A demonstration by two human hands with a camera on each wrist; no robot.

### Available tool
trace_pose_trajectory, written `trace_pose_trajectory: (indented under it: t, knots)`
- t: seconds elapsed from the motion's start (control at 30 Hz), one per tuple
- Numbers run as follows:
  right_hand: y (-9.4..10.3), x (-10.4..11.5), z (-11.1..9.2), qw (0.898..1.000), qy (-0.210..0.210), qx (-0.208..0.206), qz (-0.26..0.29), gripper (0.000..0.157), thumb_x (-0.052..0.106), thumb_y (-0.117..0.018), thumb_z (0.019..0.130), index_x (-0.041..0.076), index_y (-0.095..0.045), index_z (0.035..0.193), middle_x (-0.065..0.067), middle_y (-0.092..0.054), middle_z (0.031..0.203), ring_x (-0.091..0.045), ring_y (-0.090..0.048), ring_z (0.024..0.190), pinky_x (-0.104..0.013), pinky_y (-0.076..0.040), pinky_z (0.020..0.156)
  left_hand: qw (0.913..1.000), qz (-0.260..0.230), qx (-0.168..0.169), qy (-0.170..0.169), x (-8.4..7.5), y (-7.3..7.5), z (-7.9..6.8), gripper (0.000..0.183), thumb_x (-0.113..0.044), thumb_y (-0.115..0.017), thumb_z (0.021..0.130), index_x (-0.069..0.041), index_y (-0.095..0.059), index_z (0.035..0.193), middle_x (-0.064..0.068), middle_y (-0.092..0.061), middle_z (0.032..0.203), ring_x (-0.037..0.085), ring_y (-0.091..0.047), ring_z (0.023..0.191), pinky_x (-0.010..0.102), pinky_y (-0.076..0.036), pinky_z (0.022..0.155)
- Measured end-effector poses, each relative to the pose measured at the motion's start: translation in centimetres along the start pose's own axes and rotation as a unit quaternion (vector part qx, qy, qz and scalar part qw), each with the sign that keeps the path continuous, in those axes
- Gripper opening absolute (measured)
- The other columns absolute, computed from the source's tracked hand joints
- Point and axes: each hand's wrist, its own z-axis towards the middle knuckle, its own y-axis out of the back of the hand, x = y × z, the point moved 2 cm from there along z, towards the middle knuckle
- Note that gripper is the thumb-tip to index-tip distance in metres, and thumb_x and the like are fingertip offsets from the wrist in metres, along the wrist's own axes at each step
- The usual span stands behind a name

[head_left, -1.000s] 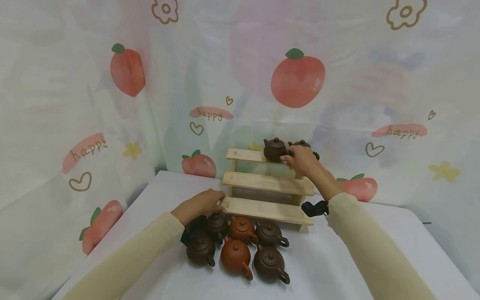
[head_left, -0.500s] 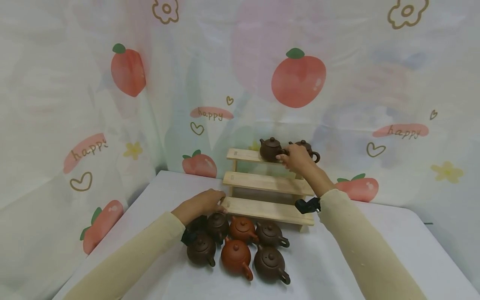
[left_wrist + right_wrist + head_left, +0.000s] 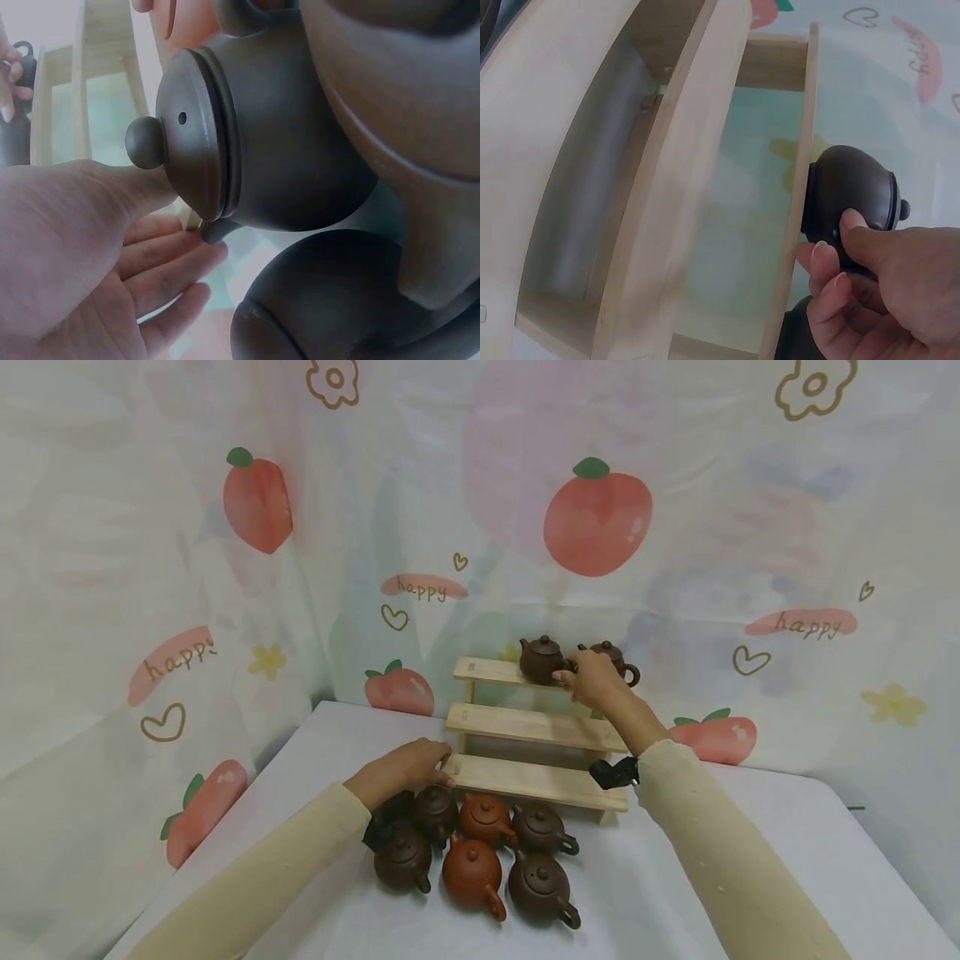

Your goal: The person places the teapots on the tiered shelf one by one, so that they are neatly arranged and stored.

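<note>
On the top step of a three-tier wooden stand [image 3: 536, 724] sits a dark brown teapot [image 3: 540, 660], its spout to the left. My right hand [image 3: 596, 681] pinches that teapot's handle, with the thumb against its side in the right wrist view. A second dark teapot [image 3: 630, 672] stands to the right on the same step, partly behind the hand. My left hand [image 3: 401, 770] grips the left end of the lowest step between thumb and fingers. In the left wrist view a dark teapot [image 3: 285, 135] hides the thumb's tip; the fingers [image 3: 169, 270] look fairly straight.
In front of the stand, several teapots crowd the white tabletop [image 3: 675, 893]: two orange-red ones, including a front teapot [image 3: 471, 872], and dark ones, including a right front teapot [image 3: 538, 887]. Behind the stand hangs a patterned cloth [image 3: 480, 468].
The right hand has shifted the dark teapot slightly left along the top step, then both stay still over the last half second. The left hand has not moved.
</note>
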Motion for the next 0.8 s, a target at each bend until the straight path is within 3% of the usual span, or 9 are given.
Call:
trace_pose_trajectory:
  t: [0.23, 0.4, 0.53, 0.7, 0.8]
  knots:
    - [0.2, 0.1, -0.5, 1.000, -0.001, -0.001, -0.008, 0.047, 0.021, -0.056, 0.111, -0.008, -0.051, 0.147, -0.022, -0.074, 0.099, -0.030, -0.075, 0.079, -0.056, -0.055, 0.096, 1.0000, -0.007, -0.005, 0.003, 0.3, -0.3, 0.3, 0.034, -0.030, -0.081, 0.095, -0.005, -0.066, 0.112, 0.003, -0.064, 0.090, 0.020, -0.056, 0.087, 0.040, -0.048, 0.085]
    - [0.6, 0.3, -1.0, 1.000, 0.008, -0.017, -0.020, 0.039, 0.018, -0.057, 0.111, -0.010, -0.058, 0.138, -0.027, -0.071, 0.110, -0.030, -0.074, 0.078, -0.054, -0.057, 0.091, 1.0000, -0.002, -0.005, 0.004, 0.2, -0.4, 0.2, 0.035, -0.032, -0.080, 0.095, -0.006, -0.066, 0.114, 0.003, -0.062, 0.089, 0.019, -0.055, 0.086, 0.039, -0.048, 0.085]
    - [1.0, 0.3, -2.0, 0.999, 0.016, -0.033, -0.016, 0.042, 0.018, -0.056, 0.111, -0.011, -0.055, 0.142, -0.032, -0.069, 0.120, -0.033, -0.074, 0.081, -0.055, -0.057, 0.091, 1.0000, -0.001, -0.003, 0.003, 0.1, -0.4, 0.2, 0.035, -0.032, -0.080, 0.095, -0.006, -0.065, 0.112, 0.003, -0.063, 0.090, 0.020, -0.056, 0.087, 0.041, -0.049, 0.086]
    - [1.1, -0.3, -3.9, 0.999, 0.030, -0.038, 0.004, 0.039, 0.019, -0.058, 0.110, -0.010, -0.055, 0.136, -0.027, -0.073, 0.103, -0.031, -0.072, 0.075, -0.046, -0.058, 0.072, 1.0000, 0.000, -0.005, 0.001, 0.3, -0.5, 0.3, 0.035, -0.032, -0.081, 0.095, -0.006, -0.066, 0.112, 0.004, -0.064, 0.090, 0.020, -0.056, 0.087, 0.041, -0.049, 0.086]
    - [0.7, -0.8, -5.4, 0.999, 0.039, -0.014, 0.024, 0.029, 0.020, -0.060, 0.110, -0.005, -0.059, 0.125, -0.021, -0.074, 0.096, -0.029, -0.071, 0.072, -0.039, -0.055, 0.064, 1.0000, -0.001, -0.008, -0.004, 0.4, -0.6, 0.3, 0.035, -0.032, -0.081, 0.094, -0.006, -0.067, 0.112, 0.004, -0.065, 0.090, 0.020, -0.057, 0.085, 0.041, -0.050, 0.085]
